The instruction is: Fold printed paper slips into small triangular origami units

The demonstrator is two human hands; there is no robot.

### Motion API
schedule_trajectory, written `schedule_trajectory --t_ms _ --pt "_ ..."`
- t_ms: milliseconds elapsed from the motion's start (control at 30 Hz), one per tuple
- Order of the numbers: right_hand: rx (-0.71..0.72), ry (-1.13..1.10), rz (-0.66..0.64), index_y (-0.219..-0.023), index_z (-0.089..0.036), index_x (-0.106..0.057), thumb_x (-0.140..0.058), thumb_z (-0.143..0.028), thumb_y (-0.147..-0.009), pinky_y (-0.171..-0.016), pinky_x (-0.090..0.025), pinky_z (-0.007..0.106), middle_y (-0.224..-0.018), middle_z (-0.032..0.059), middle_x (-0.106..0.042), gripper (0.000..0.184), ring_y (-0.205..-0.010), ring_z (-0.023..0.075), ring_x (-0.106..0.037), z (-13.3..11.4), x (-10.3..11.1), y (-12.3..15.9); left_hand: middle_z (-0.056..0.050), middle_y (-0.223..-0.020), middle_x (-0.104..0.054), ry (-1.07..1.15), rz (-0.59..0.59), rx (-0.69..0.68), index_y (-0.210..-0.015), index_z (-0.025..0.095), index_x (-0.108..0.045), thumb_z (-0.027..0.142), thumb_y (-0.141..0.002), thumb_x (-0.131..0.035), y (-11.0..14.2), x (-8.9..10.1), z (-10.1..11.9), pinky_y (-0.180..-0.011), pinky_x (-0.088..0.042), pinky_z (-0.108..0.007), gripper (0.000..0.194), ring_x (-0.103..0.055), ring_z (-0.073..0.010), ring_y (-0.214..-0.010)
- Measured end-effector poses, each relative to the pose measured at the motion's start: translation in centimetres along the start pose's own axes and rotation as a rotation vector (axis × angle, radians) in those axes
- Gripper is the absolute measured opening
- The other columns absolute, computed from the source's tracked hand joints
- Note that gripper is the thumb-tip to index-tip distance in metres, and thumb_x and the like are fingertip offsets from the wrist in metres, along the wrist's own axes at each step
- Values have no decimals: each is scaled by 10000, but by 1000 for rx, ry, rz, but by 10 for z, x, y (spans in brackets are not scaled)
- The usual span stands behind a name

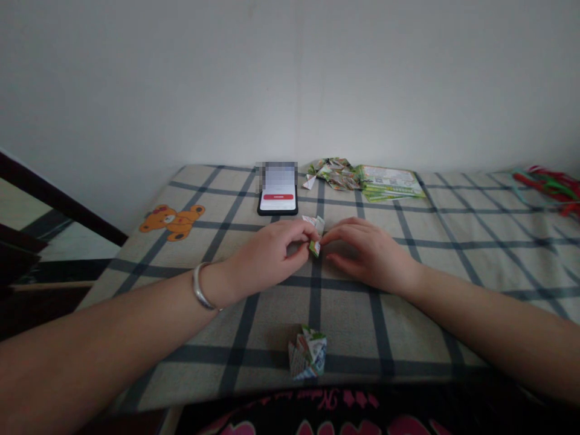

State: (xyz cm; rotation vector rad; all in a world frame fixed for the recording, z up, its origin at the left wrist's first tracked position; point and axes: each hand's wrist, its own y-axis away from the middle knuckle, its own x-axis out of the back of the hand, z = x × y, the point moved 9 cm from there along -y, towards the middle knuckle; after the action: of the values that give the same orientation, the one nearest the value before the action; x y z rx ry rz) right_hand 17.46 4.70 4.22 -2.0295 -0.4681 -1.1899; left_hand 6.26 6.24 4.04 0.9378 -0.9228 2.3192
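Observation:
Between my two hands, low over the checked tablecloth, is a small folded piece of printed paper (314, 248), white and green. My left hand (272, 251), with a silver bangle at the wrist, pinches it between thumb and fingers. The fingertips of my right hand (369, 254) touch its right edge; the fingers are bent and the thumb stands apart with nothing seen in the gap. Part of the paper is hidden by my fingers. Closer to me, a pointed folded paper shape (309, 353) sits by the table's front edge.
A phone (278, 199) with a lit screen lies at the back. To its right are a heap of folded paper pieces (333, 174) and a stack of printed sheets (392, 183). Red and green stringy items (550, 187) lie far right. A bear picture (173, 222) is on the left.

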Motion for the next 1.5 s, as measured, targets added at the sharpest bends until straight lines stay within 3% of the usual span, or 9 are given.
schedule_trajectory --t_ms 167,400,667,933,1167,1400,1500 --pt "8 -80 84 -989 -197 -663 -688 -257 -818 -940 -476 343 -1056 65 -700 183 -1066 197 -607 -1 8 1 5 -899 -677 -175 77 -108 -934 193 -643 124 -871 -582 -1 5 8 -836 -453 -311 112 -606 -154 -897" --pt "15 -193 56 -959 -199 -663 -709 -305 -817 -863 -507 342 -982 50 -707 183 -942 177 -633 -1 5 -1 -45 -899 -559 -366 259 -206 -871 224 -719 193 -847 -648 6 18 26 -855 -443 -363 82 -529 -196 -925" --pt "-23 -292 105 -908 -178 -655 -610 -133 -833 -810 -530 332 -931 54 -705 99 -885 161 -646 3 7 3 -17 -1005 -656 -358 167 -300 -928 210 -668 227 -892 -611 7 12 34 -968 -429 -368 70 -547 -190 -1047" --pt "-93 -347 174 -884 -176 -646 -598 -155 -855 -749 -532 306 -870 48 -700 60 -821 150 -658 14 11 4 -13 -908 -688 -362 99 -204 -990 198 -636 307 -895 -613 6 4 21 -798 -483 -330 147 -634 -183 -895" --pt "-89 -291 239 -846 -187 -650 -639 -205 -850 -707 -524 286 -819 30 -697 22 -769 139 -651 14 19 7 14 -867 -672 -289 123 -206 -995 176 -569 218 -883 -634 10 5 22 -693 -465 -236 136 -635 -119 -768" --pt "38 -126 358 -867 -200 -621 -660 -193 -846 -697 -533 287 -827 22 -710 44 -766 139 -664 -2 32 12 28 -845 -674 -38 90 -37 -996 207 -479 198 -892 -595 8 4 8 -638 -487 -222 156 -667 -113 -737" --pt "127 -74 329 -906 -200 -627 -635 -137 -855 -720 -533 289 -872 27 -726 81 -807 139 -671 -14 33 13 33 -848 -703 123 25 -12 -1001 215 -443 170 -914 -544 7 -1 6 -640 -507 -213 141 -683 -97 -711"
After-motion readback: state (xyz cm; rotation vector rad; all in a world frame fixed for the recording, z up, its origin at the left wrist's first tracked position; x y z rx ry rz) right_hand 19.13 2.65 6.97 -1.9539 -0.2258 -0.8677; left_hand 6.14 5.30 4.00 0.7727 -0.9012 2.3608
